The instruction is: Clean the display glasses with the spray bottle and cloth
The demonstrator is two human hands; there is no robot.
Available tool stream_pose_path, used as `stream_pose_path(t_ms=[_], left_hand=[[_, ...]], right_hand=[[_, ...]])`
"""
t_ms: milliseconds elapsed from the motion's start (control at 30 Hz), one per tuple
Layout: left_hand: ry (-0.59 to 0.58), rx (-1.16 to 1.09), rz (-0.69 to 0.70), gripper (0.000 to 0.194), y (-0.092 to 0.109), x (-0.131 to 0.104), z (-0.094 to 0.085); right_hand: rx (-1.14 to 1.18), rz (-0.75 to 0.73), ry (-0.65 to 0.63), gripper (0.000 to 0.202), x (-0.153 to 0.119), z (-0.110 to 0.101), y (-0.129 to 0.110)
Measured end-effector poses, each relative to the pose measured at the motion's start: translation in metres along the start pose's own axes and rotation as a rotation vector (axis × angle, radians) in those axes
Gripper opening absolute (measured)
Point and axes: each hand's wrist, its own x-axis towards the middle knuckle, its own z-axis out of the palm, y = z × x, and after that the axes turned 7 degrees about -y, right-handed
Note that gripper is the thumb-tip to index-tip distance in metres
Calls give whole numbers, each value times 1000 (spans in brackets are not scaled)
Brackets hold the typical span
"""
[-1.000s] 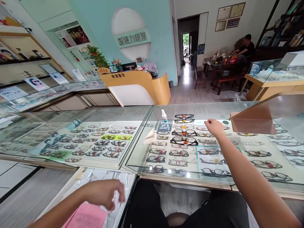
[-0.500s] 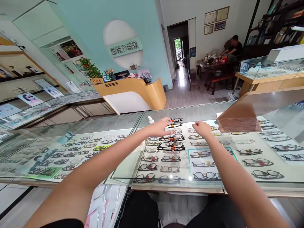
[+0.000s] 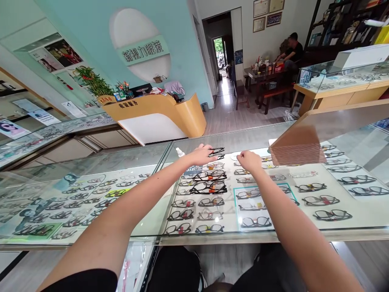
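My left hand (image 3: 201,155) is over the far part of the glass counter, its fingers and thumb closed at the left ends of black eyeglasses (image 3: 217,150). A second black pair lies right beside them, partly covered by the thumb. Nearer to me, two more black eyeglasses (image 3: 209,187) with orange tags rest in a row on the glass top. My right hand (image 3: 249,161) is curled just above the counter to the right, thumb and forefinger pressed together; what they hold, if anything, is hidden. A white-capped bottle (image 3: 180,152) stands left of my left hand.
Rows of eyeglasses (image 3: 212,202) lie inside the glass display counter (image 3: 170,240). A brown ribbed-edged panel (image 3: 299,148) stands on the right. Beyond are a wooden reception desk (image 3: 188,117), a doorway and a seated person (image 3: 292,50) at a table.
My left hand's spread fingers have closed in around the ends of the far black eyeglasses. The right hand stays curled near the same spot. The view has shifted slightly right and down.
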Motion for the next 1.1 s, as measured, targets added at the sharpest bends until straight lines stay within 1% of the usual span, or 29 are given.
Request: stream_pose_path(t_ms=[67,133,167,233,300,367,433,500,567,667,800,867,933,1000,1033,1100], left_hand=[[14,3,-11,83,3,-4,-3],[40,-4,-15,80,7,-17,-10],[58,-11,-12,78,9,-26,-14],[99,-30,5,75,12,-52,-22],[137,-55,27,74,14,-87,-28],[167,-82,41,74,15,-128,-30],[182,-110,31,75,16,-173,-27],[182,-131,9,76,17,-219,-20],[160,-146,-25,77,19,-264,-10],[77,-197,-100,74,19,-329,5],[-67,-343,-168,57,15,-409,26],[-144,-428,-198,51,11,-443,41],[-239,-516,-215,47,4,-470,61],[-334,-594,-235,45,-7,-488,90],[-368,-614,-255,45,-14,-493,106],[-342,-580,-338,46,-32,-496,143]], right_hand=[[5,3,-1,33,0,0,0],[6,5,1,32,-1,0,1],[5,5,4,32,-1,0,1],[-2,5,13,31,-1,0,2],[-11,7,19,32,-1,0,2],[-20,12,18,32,-2,0,2],[-30,13,18,34,-4,-1,1],[-45,11,24,35,-6,-1,2],[-63,4,29,36,-6,-1,5],[-72,1,48,40,-3,1,14],[-41,1,92,43,2,4,28],[-21,4,77,43,3,3,32],[-21,55,64,42,3,3,34],[-15,97,84,39,4,4,35],[-21,105,107,39,5,4,36],[-61,103,138,41,8,7,39]])
